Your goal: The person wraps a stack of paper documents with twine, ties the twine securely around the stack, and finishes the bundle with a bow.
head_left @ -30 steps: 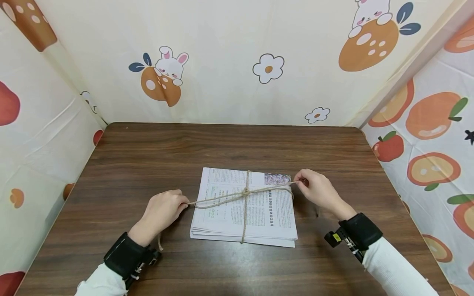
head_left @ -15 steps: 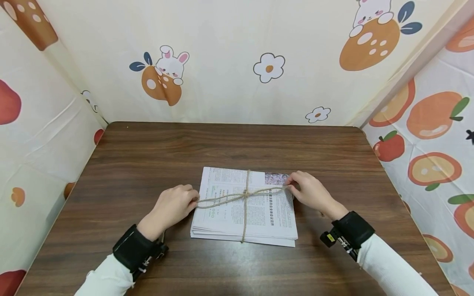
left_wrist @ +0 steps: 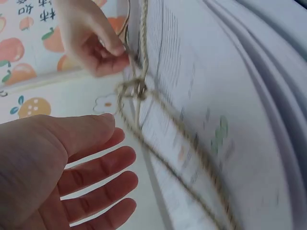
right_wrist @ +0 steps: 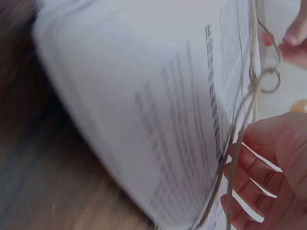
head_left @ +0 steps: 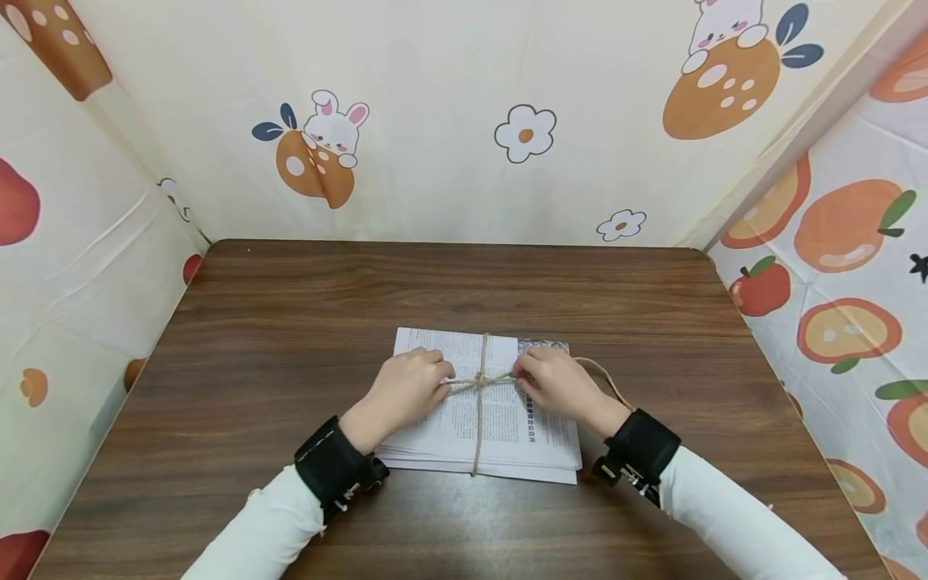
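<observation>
A flat stack of newspapers [head_left: 435, 443] lies on the table, bound crosswise with twine [head_left: 476, 427] knotted near its middle. My left hand [head_left: 409, 389] is over the stack's left half, fingertips close to the knot. In the left wrist view its fingers [left_wrist: 103, 163] are loosely bent beside the twine strands, with nothing seen between them. My right hand [head_left: 561, 387] is over the right half and pinches the twine just right of the knot. Strands run past its fingers [right_wrist: 249, 177] in the right wrist view. A small loop stands at the knot [right_wrist: 256, 85].
The brown wood-grain table [head_left: 326, 314] extends around the stack. A loose twine length [head_left: 605, 374] arcs from the stack's right edge toward my right wrist. Behind stands a printed cream wall covering [head_left: 435, 121]; a fruit-patterned sheet [head_left: 819, 346] hangs at the right. Both wrists wear black bands.
Both hands have moved inward from the stack's left and right edges to either side of the knot. The left hand has let go of the twine's loop end. The stack stays in place.
</observation>
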### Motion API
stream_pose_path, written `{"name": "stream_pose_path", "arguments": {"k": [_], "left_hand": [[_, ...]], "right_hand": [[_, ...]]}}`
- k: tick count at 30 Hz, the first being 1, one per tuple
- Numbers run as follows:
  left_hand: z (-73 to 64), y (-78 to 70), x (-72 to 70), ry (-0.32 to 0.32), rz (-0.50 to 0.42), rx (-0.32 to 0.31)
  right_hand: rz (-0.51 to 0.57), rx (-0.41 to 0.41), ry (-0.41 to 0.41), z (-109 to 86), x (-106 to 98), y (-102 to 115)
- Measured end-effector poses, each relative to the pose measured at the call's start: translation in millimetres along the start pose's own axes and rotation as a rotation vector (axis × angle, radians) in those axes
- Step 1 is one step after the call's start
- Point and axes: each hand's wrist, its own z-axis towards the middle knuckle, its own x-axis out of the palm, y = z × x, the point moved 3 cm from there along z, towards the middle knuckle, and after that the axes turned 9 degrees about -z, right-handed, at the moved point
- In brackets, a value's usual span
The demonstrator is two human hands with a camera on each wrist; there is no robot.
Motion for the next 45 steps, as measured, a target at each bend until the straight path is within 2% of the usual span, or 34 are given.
{"name": "stream_pose_path", "arguments": {"k": [4,9,13,21,26,36,45], "left_hand": [[6.6,-4.7,11.0,-0.004,-0.017,-0.001],[9.9,-7.9,18.3,-0.044,-0.027,0.0],[8.1,-7.8,18.9,-0.066,-0.014,-0.004],[-0.9,0.2,15.7,-0.07,-0.013,-0.016],[-2.2,3.7,14.2,-0.069,-0.026,-0.011],[-5.8,8.5,16.8,-0.02,-0.045,-0.026],[-9.2,9.9,15.7,-0.028,-0.04,-0.01]], "right_hand": [[-0.013,-0.024,-0.015,4.1,6.6,7.9],[0.0,-0.016,0.005,6.6,10.7,12.8],[0.011,0.002,0.013,6.8,6.4,13.2],[-0.036,0.086,0.023,5.9,-11.6,4.6],[-0.055,0.087,0.018,4.7,-17.5,-0.4],[-0.041,0.105,0.024,-2.8,-18.4,-8.7],[-0.032,0.131,0.041,-8.4,-11.4,-14.4]]}}
